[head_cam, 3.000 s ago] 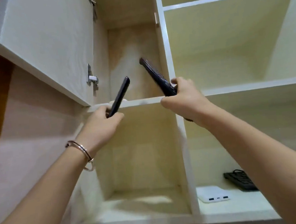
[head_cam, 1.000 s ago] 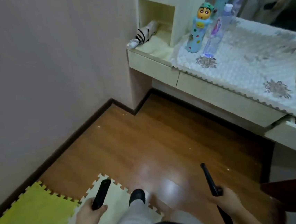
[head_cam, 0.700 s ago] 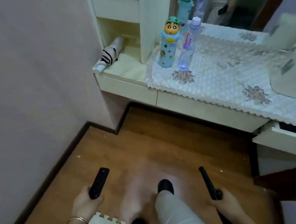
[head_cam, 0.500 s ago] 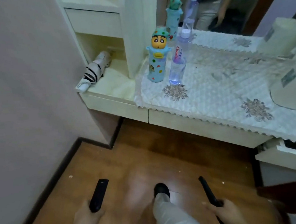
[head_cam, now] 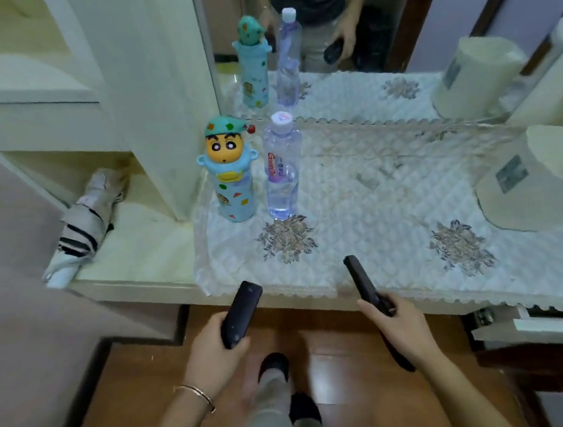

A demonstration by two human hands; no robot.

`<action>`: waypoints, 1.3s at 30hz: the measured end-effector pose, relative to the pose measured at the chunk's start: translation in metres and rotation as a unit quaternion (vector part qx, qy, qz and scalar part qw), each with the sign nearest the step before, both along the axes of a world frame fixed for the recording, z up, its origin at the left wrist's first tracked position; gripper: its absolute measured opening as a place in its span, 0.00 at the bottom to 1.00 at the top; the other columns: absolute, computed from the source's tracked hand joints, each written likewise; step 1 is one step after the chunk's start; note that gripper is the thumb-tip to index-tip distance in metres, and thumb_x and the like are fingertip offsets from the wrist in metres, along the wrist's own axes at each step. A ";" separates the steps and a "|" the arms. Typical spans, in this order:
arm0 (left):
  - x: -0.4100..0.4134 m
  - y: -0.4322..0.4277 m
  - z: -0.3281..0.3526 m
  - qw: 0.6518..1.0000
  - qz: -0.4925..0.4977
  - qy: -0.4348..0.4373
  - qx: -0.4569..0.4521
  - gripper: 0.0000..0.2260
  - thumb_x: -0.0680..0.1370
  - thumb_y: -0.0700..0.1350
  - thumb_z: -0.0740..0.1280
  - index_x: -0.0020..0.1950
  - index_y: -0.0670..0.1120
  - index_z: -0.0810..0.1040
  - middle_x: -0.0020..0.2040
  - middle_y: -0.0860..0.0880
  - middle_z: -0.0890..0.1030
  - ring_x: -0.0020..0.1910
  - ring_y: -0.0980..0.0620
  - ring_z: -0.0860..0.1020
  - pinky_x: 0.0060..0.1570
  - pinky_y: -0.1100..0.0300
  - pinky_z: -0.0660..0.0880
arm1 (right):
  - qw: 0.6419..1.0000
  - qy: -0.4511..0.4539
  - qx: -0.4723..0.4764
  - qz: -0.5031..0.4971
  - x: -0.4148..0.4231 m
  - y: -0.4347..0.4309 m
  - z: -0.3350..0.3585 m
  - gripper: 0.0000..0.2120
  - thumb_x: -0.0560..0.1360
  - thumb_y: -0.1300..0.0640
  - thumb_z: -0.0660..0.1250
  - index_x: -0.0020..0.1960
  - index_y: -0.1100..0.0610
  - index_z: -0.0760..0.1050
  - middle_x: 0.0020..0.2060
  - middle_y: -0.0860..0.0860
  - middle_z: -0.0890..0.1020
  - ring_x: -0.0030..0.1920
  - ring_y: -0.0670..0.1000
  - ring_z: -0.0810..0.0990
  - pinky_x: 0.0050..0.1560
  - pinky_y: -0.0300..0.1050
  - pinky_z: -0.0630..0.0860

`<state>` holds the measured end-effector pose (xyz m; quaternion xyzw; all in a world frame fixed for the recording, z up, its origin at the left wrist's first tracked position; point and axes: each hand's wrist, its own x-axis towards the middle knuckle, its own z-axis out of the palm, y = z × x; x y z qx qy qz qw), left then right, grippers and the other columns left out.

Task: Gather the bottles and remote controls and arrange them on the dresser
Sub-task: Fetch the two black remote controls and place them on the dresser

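Worktop (head_cam: 377,224) lies open ahead of me between water bottle (head_cam: 282,168) and white container (head_cam: 538,181). Cartoon bottle (head_cam: 232,183), just beside the water bottle, blocks the left rear. Mirror (head_cam: 375,25) closes the back. Folded umbrella (head_cam: 82,229) occupies the side ledge (head_cam: 145,247).

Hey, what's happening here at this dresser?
A person stands at the dresser with a black remote in each hand. The left hand grips a short remote, and the right hand grips a longer remote. Both are held near the dresser's front edge, not yet set down. A cartoon bottle and a clear water bottle already stand upright, side by side, on the quilted cloth.
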<state>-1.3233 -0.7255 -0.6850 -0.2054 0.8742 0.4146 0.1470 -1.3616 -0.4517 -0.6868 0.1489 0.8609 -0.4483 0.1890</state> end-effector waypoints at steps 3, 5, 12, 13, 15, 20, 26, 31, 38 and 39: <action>-0.044 0.013 -0.001 0.997 -0.072 0.019 0.011 0.12 0.70 0.44 0.71 0.48 0.49 0.69 0.38 0.54 0.75 0.39 0.52 0.74 0.32 0.70 0.65 | 0.999 0.003 -0.003 -0.044 -0.010 -0.002 0.002 0.17 0.70 0.51 0.71 0.56 0.51 0.70 0.44 0.46 0.77 0.41 0.38 0.75 0.39 0.36 0.71; -0.072 0.023 0.000 0.993 -0.110 0.035 0.021 0.13 0.71 0.44 0.70 0.51 0.51 0.69 0.39 0.56 0.74 0.41 0.53 0.74 0.34 0.72 0.66 | 0.998 0.002 -0.005 -0.069 -0.016 -0.005 0.006 0.17 0.69 0.53 0.73 0.54 0.52 0.69 0.43 0.46 0.77 0.40 0.40 0.75 0.37 0.36 0.71; -0.148 0.058 -0.005 0.980 -0.165 0.091 -0.061 0.16 0.67 0.54 0.66 0.52 0.48 0.74 0.46 0.44 0.80 0.51 0.43 0.75 0.38 0.60 0.65 | 0.993 0.044 0.040 -0.106 -0.066 -0.012 0.017 0.10 0.67 0.56 0.73 0.42 0.51 0.72 0.41 0.58 0.81 0.39 0.56 0.81 0.37 0.48 0.75; -0.156 0.063 -0.004 0.979 -0.166 0.097 -0.072 0.17 0.68 0.55 0.67 0.53 0.49 0.74 0.48 0.45 0.80 0.53 0.44 0.75 0.42 0.58 0.68 | 0.992 0.044 0.051 -0.106 -0.074 -0.012 0.017 0.11 0.67 0.55 0.73 0.44 0.53 0.72 0.42 0.57 0.81 0.39 0.55 0.80 0.38 0.48 0.76; -0.169 0.072 -0.008 0.981 -0.160 0.093 -0.062 0.16 0.67 0.55 0.68 0.51 0.50 0.76 0.47 0.48 0.82 0.50 0.45 0.78 0.46 0.55 0.73 | 0.992 0.036 0.071 -0.098 -0.089 -0.010 0.016 0.14 0.67 0.53 0.73 0.48 0.55 0.72 0.43 0.53 0.80 0.39 0.50 0.78 0.37 0.44 0.74; -0.192 0.091 -0.019 0.990 -0.112 0.065 -0.049 0.12 0.64 0.55 0.66 0.44 0.52 0.75 0.38 0.49 0.83 0.39 0.46 0.81 0.42 0.53 0.78 | 0.989 -0.002 0.126 -0.080 -0.131 -0.001 0.011 0.17 0.65 0.47 0.72 0.48 0.53 0.70 0.45 0.51 0.79 0.42 0.51 0.79 0.38 0.46 0.75; -0.210 0.123 -0.031 0.997 -0.036 0.051 -0.054 0.15 0.69 0.49 0.69 0.51 0.42 0.74 0.50 0.43 0.75 0.46 0.41 0.76 0.46 0.54 0.74 | 0.982 -0.032 0.184 0.025 -0.184 0.010 -0.001 0.24 0.65 0.40 0.69 0.52 0.54 0.69 0.49 0.51 0.77 0.48 0.53 0.78 0.42 0.48 0.76; -0.221 0.148 -0.032 0.994 0.027 0.052 -0.091 0.18 0.71 0.47 0.69 0.55 0.39 0.73 0.55 0.40 0.72 0.51 0.40 0.74 0.48 0.53 0.72 | 0.972 0.003 0.221 0.081 -0.211 0.015 -0.011 0.25 0.69 0.38 0.65 0.57 0.56 0.69 0.55 0.51 0.73 0.54 0.53 0.76 0.46 0.48 0.75; -0.213 0.153 -0.037 0.985 0.025 0.003 -0.172 0.21 0.72 0.55 0.66 0.56 0.42 0.70 0.56 0.43 0.72 0.55 0.43 0.71 0.54 0.53 0.71 | 0.957 0.035 0.244 0.155 -0.211 0.021 -0.020 0.30 0.72 0.42 0.64 0.66 0.57 0.62 0.60 0.53 0.70 0.60 0.55 0.70 0.48 0.49 0.75; -0.211 0.153 -0.038 0.985 0.026 0.006 -0.172 0.20 0.71 0.54 0.66 0.56 0.42 0.70 0.55 0.42 0.73 0.54 0.43 0.71 0.54 0.53 0.71 | 0.956 0.036 0.243 0.163 -0.210 0.022 -0.020 0.30 0.72 0.43 0.65 0.67 0.57 0.61 0.61 0.53 0.69 0.61 0.55 0.69 0.48 0.48 0.75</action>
